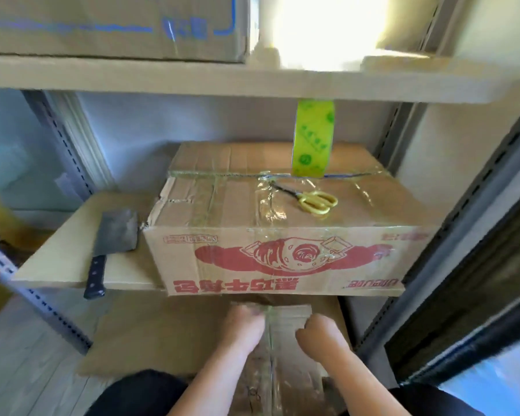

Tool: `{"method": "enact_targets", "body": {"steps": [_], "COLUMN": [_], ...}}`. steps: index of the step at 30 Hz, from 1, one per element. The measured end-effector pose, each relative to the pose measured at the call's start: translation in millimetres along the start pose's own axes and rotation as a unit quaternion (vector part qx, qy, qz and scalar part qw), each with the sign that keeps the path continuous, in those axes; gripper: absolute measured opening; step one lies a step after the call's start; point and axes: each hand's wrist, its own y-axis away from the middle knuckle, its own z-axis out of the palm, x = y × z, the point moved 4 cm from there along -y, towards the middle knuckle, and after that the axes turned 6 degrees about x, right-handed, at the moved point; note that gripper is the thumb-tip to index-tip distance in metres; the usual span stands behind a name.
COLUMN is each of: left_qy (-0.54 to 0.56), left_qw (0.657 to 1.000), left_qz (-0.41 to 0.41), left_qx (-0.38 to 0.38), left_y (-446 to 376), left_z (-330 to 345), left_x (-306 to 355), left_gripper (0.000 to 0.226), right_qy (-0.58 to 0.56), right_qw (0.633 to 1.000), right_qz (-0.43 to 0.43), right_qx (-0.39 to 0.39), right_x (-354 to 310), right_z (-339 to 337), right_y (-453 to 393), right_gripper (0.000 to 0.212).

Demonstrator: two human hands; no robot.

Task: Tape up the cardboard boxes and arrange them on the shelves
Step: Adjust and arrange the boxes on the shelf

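Fingertips of left hand (244, 327) blurred

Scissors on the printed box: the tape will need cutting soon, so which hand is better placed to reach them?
Probably the right hand: the scissors lie right of the box's middle, handles pointing right.

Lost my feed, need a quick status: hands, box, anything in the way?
Left hand and right hand on lower box, fingers curled at its far edge. Taped box shelved above, overhanging. Scissors, tape roll on top; cleaver beside.
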Motion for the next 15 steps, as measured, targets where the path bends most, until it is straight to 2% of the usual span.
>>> {"method": "enact_targets", "body": {"steps": [3, 4, 6, 8, 10, 12, 15], "left_qy": [0.069, 0.117, 0.17, 0.198, 0.236, 0.245, 0.226], "left_qw": [0.996, 0.989, 0.972, 0.946, 0.913, 0.899, 0.914], "left_qz": [0.06, 0.082, 0.138, 0.197, 0.251, 0.279, 0.281], "left_qx": [0.009, 0.021, 0.085, 0.167, 0.218, 0.233, 0.187], "left_y": [46, 60, 82, 102, 125, 142, 141], "left_z": [-30, -41, -62, -81, -97, -105, -105], "left_x": [42, 56, 84, 111, 139, 168, 209], "left_gripper": [0.025, 0.023, 0.022, 0.019, 0.012, 0.011, 0.035], "right_qy": [-0.018, -0.013, -0.004, -0.077, -0.137, -0.206, -0.293], "right_qw": [0.997, 0.994, 0.967, 0.913, 0.858, 0.842, 0.873], "right_qz": [-0.073, -0.106, -0.177, -0.243, -0.276, -0.286, -0.258], "right_qx": [-0.009, 0.034, 0.183, 0.319, 0.41, 0.409, 0.293], "right_x": [-21, -30, -51, -74, -97, -118, -145], "right_z": [-63, -91, -151, -202, -236, -252, -260], "right_y": [56, 73, 108, 147, 173, 173, 159], "right_gripper": [0.02, 0.017, 0.023, 0.032, 0.033, 0.028, 0.06]}}
